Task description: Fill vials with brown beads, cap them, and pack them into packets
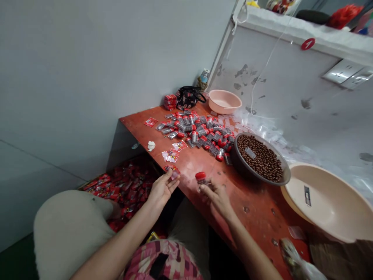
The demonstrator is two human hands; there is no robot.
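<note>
My right hand (215, 194) grips a small clear jar with a red lid (200, 175), held upright above the front of the red table (233, 202). My left hand (163, 188) is at the table's front edge, palm partly upturned, its thumb and fingers on a small red printed packet (174, 171). A few more red packets (171, 155) lie flat just beyond it. Behind them spreads a heap of red-lidded jars (201, 130) with dark contents, mostly lying on their sides.
A grey bowl of round brown balls (262, 157) with a clear scoop-like piece stands right, beside a large beige basin (329, 194). A pink basin (224, 102) and black bag (188, 98) are at the back. Below left lies a pile of red packets (128, 190).
</note>
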